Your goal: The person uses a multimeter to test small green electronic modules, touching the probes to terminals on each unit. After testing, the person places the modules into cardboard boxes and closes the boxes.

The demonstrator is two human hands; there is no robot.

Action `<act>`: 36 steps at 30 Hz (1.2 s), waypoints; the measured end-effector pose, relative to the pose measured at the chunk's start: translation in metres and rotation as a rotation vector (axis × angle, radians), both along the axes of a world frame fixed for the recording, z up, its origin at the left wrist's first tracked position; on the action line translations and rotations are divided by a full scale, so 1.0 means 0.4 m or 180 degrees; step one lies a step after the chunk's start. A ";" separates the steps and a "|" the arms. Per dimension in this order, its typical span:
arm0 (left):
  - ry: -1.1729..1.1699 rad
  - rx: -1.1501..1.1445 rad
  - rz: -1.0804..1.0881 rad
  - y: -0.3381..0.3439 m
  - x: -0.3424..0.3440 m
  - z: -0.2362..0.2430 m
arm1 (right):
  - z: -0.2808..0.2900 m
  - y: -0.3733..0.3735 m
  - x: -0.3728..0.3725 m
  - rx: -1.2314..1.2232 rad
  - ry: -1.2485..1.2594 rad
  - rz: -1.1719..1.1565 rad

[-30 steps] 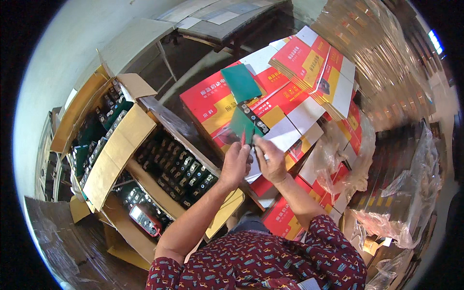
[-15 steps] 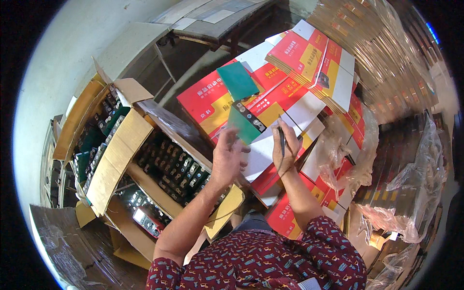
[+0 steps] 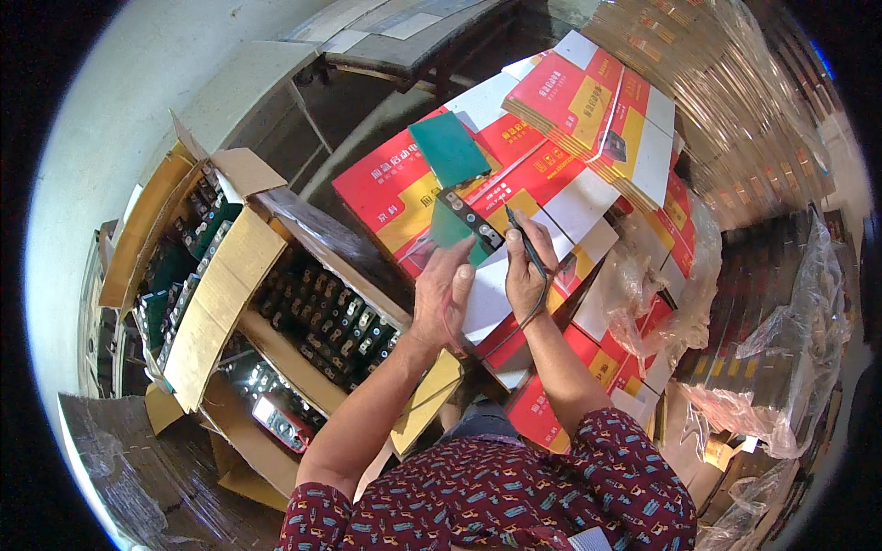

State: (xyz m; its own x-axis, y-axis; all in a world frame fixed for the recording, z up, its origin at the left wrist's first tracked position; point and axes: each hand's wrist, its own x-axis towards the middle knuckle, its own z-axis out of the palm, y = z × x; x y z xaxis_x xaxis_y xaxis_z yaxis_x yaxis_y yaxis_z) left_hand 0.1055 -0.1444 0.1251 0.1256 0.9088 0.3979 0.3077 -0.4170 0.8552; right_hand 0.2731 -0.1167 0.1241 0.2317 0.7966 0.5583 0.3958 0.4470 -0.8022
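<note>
A black test probe [image 3: 525, 241] is gripped in my right hand [image 3: 527, 268], its tip pointing up and left, close to the dark terminal end [image 3: 473, 219] of a green block-shaped battery [image 3: 450, 230]. Its black cable loops below the wrist. My left hand [image 3: 445, 292] is closed beside the battery's lower end, with a thin red test lead [image 3: 447, 317] running from it; the probe itself is mostly hidden by the fingers. Just beyond lies another green block [image 3: 449, 150]. Whether either tip touches a terminal, I cannot tell.
Red, yellow and white printed cartons [image 3: 377, 188] lie under the blocks, with flattened ones [image 3: 588, 101] stacked behind. At left, open cardboard boxes [image 3: 225, 298] hold many batteries; a red-edged meter [image 3: 281, 424] rests there. Plastic film [image 3: 634, 275] and cardboard bundles [image 3: 707, 101] are at right.
My right hand has raised the black probe and angled it toward the battery's terminals. My left hand, blurred before, has shifted slightly right and down, and its red lead now shows.
</note>
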 end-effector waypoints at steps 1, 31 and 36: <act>-0.0052 -0.0141 0.0045 -0.001 0.007 -0.002 | 0.003 0.002 0.001 -0.0024 0.0006 -0.0002; -0.0053 -0.0625 0.0412 0.008 0.064 -0.010 | 0.020 0.072 -0.025 -0.0457 -0.0616 0.0586; -0.0024 -0.0550 0.0424 0.018 0.065 -0.021 | 0.015 0.083 -0.021 -0.0383 -0.0616 0.0572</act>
State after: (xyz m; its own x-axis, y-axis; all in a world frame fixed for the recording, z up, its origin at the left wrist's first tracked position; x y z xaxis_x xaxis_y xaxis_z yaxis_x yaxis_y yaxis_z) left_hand 0.1315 -0.1371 0.1168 -0.0025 0.9719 0.2353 0.3438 -0.2201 0.9129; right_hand 0.2646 -0.0837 0.1299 -0.0206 0.8784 0.4774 0.4697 0.4301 -0.7710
